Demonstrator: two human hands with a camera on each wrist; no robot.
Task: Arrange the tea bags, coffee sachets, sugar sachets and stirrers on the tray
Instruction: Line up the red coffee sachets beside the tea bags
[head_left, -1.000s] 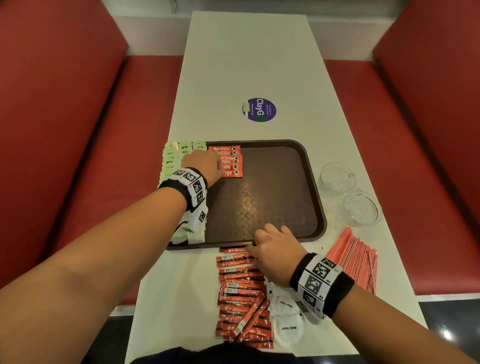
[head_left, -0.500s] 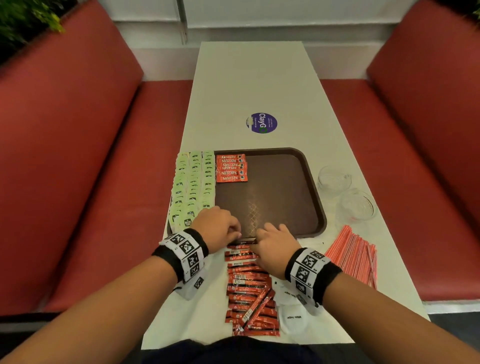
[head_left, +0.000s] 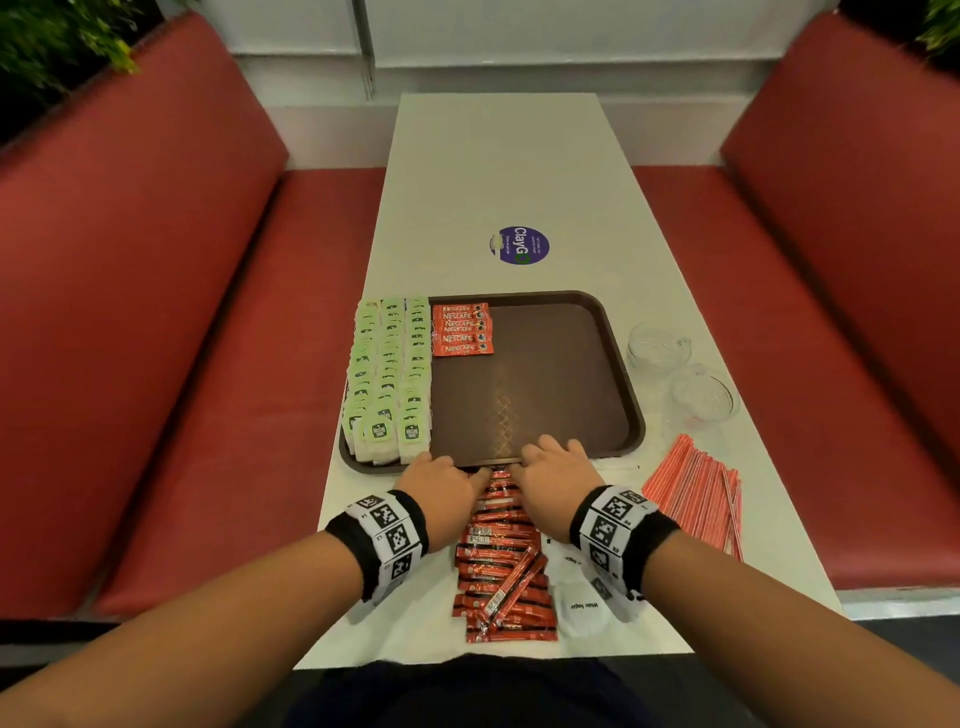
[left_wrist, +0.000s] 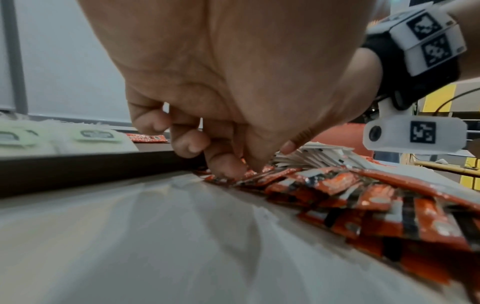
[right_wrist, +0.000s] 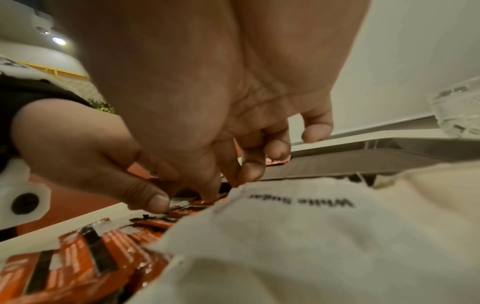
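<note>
Both hands pinching the top red foil coffee sachet (head_left: 500, 477) of the loose row — left hand (head_left: 442, 491) and right hand (head_left: 557, 475) at opposite ends, just short of the brown plastic tray (head_left: 621, 358). Lift one only — level, keeping neighbours flat.

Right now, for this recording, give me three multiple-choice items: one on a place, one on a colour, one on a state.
1. Where do the green-tagged tea bags lie?
A. left side of the brown plastic tray
B. right side of the tray
C. on the bench

2. What colour is the bundle of thin stirrers?
A. blue
B. red-orange
C. black

3. What is the left hand doing?
A. resting flat
B. holding a glass
C. pinching a red coffee sachet off the table pile

Answers: 1 A, they fill the tray's left columns. 2 B, seen beside the right hand. 3 C, the left wrist view shows curled fingertips on it.
</note>
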